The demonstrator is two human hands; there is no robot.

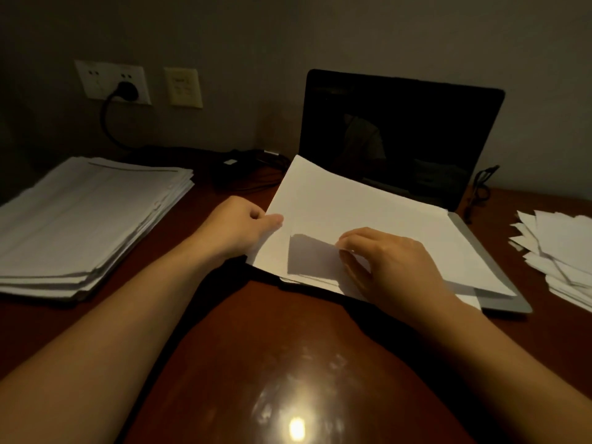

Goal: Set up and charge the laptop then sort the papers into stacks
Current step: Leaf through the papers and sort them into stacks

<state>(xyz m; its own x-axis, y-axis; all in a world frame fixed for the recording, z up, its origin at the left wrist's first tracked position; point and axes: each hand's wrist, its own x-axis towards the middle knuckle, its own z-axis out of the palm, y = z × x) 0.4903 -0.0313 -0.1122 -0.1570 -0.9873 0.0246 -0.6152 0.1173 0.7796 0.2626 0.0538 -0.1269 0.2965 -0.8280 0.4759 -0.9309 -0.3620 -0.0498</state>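
Keyboard of the laptop hidden under smooth white sheets; ragged pile at right cut off. Grip: left hand pinches the sheets' left edge, right hand pinches one lifted edge.

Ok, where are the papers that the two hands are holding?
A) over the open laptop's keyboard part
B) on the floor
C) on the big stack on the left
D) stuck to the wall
A: the sheets gripped by the left hand and right hand lie over the base of the open laptop, in front of its dark screen.
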